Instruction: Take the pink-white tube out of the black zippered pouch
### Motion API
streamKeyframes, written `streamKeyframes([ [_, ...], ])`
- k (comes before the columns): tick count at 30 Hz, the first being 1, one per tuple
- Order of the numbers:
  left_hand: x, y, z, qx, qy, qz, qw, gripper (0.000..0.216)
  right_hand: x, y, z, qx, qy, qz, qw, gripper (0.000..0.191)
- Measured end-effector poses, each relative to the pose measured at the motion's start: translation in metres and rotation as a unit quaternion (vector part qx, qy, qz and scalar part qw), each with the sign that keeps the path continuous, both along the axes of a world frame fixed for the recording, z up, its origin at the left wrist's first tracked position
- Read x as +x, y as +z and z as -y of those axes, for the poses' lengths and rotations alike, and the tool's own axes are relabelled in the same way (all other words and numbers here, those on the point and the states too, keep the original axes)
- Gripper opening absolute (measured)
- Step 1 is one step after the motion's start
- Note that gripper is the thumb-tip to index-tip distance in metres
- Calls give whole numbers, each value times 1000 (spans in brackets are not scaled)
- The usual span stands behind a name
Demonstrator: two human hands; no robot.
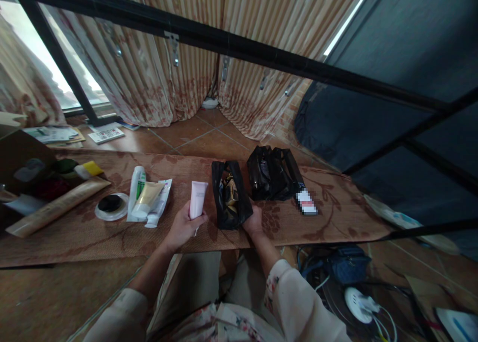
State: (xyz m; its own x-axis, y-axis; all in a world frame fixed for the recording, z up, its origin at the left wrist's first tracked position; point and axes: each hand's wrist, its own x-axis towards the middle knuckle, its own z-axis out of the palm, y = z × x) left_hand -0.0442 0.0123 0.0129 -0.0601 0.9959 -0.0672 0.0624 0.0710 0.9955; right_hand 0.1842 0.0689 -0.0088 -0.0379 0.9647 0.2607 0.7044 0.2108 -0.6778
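A pale pink squeeze tube (197, 200) stands upright in my left hand (184, 224), its fingers closed around the lower part. To its right is an open black mesh pouch (242, 210) with gold-coloured items (231, 192) inside. My right hand (254, 220) grips the pouch at its near right side; the fingers are partly hidden behind it. A gap separates the tube from the pouch. Left of my left hand lie a beige tube (148, 197), a white and green tube (138, 182) and a white tube (161, 205), grouped together.
Two more black mesh pouches (271, 175) stand at the right, beside a white tag (306, 202). A round black-topped container (110, 203) and a long tan tube (56, 207) lie at the left, near a box (22, 158). A dark metal bar (239, 42) crosses ahead.
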Motion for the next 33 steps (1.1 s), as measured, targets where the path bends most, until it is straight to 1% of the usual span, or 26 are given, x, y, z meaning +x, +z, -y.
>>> streamKeyframes([
  [4,1,2,0,-12,-2,13,1000,26,0,-1,0,3,-9,3,1000,28],
  [8,2,4,0,-27,0,17,999,26,-1,1,-1,2,6,-14,1000,27],
  [12,2,5,0,-17,5,18,1000,27,0,2,0,16,11,-14,1000,30],
  [20,2,4,0,-11,2,14,1000,26,1,-3,1,5,-5,8,1000,26],
  [25,1,3,0,-20,-2,20,1000,25,1,-1,0,14,7,5,1000,32],
  [28,2,3,0,-24,-3,18,1000,25,0,0,0,17,10,0,1000,31],
  [33,2,3,0,-8,8,16,1000,25,0,1,0,22,13,3,1000,35],
])
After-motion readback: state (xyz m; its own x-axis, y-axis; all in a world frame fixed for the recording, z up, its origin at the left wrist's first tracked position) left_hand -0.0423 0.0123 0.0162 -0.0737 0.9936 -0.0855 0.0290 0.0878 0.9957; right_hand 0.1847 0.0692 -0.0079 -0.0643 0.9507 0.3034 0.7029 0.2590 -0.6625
